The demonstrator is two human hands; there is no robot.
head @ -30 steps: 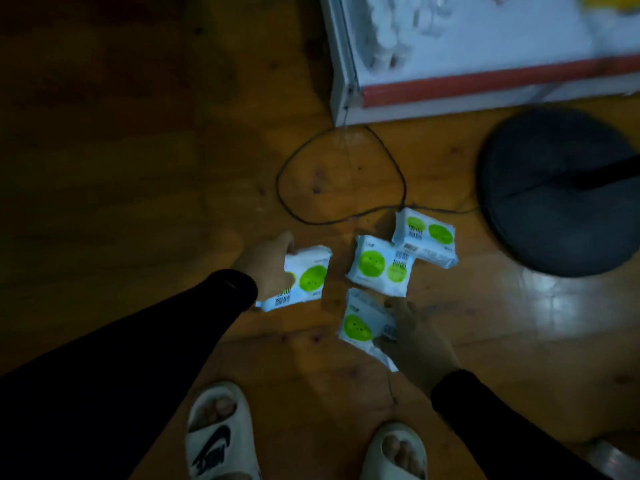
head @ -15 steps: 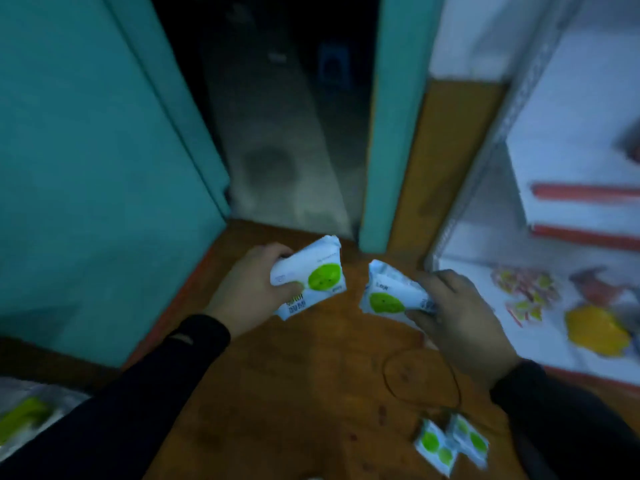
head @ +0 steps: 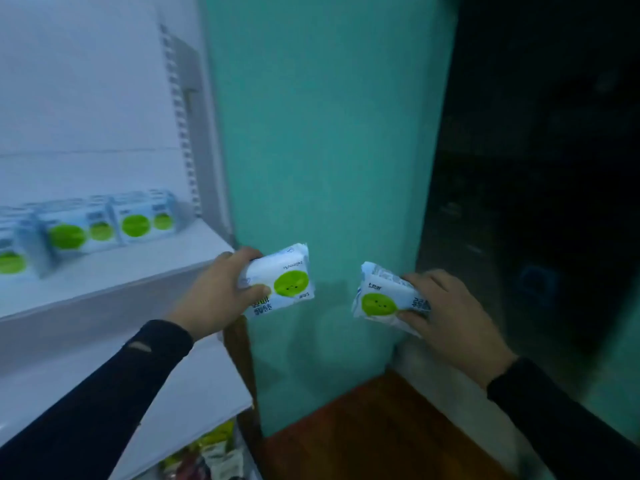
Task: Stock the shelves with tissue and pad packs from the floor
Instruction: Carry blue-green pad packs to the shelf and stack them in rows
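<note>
- White shelf (head: 114,271) carries a blurred row of soft, glossy packs (head: 135,221), probably tissues.
- Left hand (head: 214,299) holds a pillowy green-dot pack (head: 282,280) in a closed grip beside the shelf edge.
- Right hand (head: 450,317) pinches a crinkled second pack (head: 382,299) before the teal wall (head: 329,133).

I see my left hand (head: 221,292) holding one white plastic pack with a green dot (head: 278,280) just right of the white metal shelf (head: 114,271) bearing a row of like packs (head: 86,226), my right hand (head: 453,317) holding another such pack (head: 384,299) before the teal wall (head: 329,133).
</note>
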